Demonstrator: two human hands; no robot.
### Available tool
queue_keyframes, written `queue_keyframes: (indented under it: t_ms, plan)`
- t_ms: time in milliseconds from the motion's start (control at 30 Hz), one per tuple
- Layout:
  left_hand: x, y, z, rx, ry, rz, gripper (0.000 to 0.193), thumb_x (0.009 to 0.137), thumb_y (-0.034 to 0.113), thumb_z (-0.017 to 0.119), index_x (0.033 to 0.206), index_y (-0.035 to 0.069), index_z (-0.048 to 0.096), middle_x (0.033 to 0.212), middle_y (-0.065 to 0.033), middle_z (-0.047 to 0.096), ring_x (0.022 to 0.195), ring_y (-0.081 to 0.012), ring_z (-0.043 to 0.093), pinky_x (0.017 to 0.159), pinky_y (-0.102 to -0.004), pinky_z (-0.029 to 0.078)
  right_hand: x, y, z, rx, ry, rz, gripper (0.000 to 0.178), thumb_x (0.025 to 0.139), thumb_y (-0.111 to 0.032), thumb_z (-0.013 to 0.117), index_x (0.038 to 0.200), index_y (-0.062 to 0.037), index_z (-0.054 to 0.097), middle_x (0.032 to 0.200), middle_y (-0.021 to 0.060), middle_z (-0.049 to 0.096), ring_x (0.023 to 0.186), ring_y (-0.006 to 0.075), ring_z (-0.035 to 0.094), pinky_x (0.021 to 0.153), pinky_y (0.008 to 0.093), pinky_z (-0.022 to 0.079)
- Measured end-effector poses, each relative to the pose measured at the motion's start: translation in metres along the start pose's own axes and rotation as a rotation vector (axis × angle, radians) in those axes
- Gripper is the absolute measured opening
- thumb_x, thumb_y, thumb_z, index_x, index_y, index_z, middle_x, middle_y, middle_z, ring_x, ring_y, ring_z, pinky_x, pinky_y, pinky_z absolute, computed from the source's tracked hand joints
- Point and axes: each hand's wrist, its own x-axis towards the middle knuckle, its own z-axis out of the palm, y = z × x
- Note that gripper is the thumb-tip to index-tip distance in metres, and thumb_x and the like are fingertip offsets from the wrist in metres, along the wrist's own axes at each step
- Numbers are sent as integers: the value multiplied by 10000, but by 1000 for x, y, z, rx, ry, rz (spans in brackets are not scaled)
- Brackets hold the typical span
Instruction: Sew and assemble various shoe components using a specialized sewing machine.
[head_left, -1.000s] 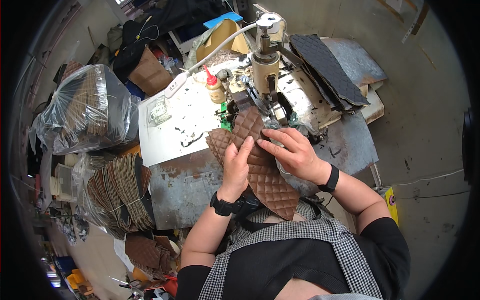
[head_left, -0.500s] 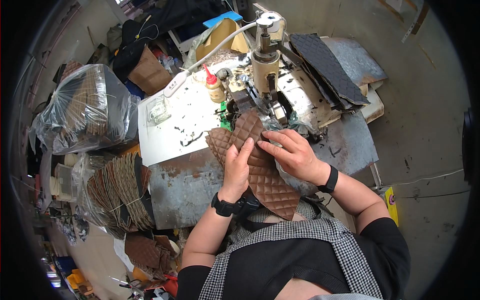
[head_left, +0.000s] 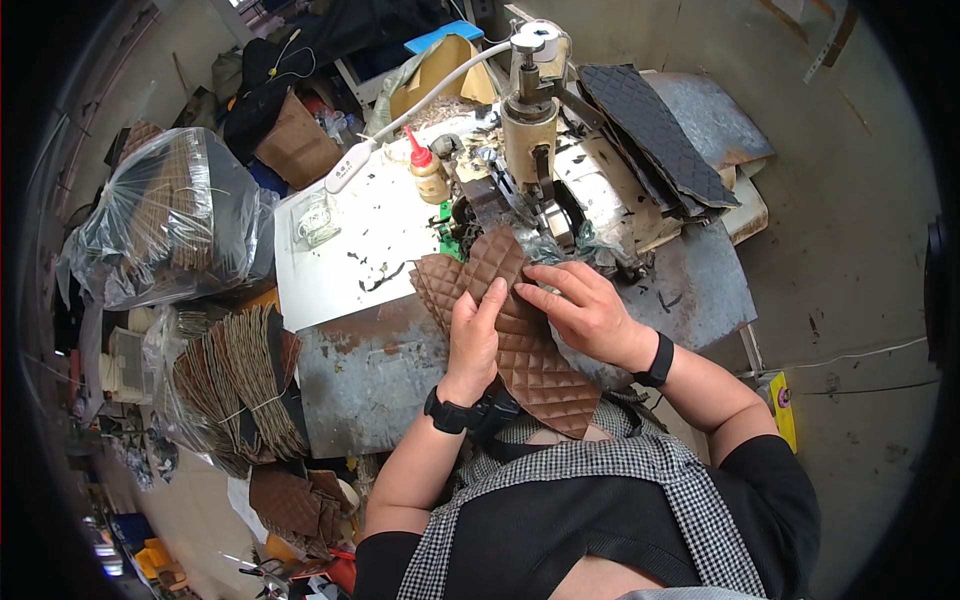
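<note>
1. Currently we are working with two hands on one brown quilted piece, counting a single brown flap at its left; we are not managing to tell whether that flap is a fold or a second piece.
2. Our left hand is clamping the piece, thumb on top, with its other fingers hidden underneath.
3. Our right hand is resting two fingertips on the piece's right edge; its thumb is hiding, so we cannot tell whether it is gripping.
4. We are holding the piece just in front of one machine, above the near part of the metal tabletop. Its rounded end is pointing away from us toward the machine, its other end toward our apron; its long axis is slanting from far left to near right.
5. We are wearing two black wristbands, one per wrist.
6. Around us we are counting one red-capped bottle, one white power strip, one stack of black quilted pieces and one tied bundle.
</note>
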Motion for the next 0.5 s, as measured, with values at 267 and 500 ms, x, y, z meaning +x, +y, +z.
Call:
queue_keyframes:
  t_ms: [267,500]
  plan:
    - [0,-2,-1,-10,-28,-3,243,983,173,526,1161,14,571,1112,-51,636,976,-109,608,853,-259,491,-1,-1,1,12,0,11,440,663,-14,621,1104,-10,627,1111,139,601,892,273,596,760,361,507]
    - [1,-9,-5,22,0,-3,223,978,179,541,1131,22,580,1082,-40,638,955,-97,600,832,-251,486,-3,-2,4,21,-6,15,431,665,-12,619,1096,-7,627,1109,134,600,901,270,594,770,356,502]
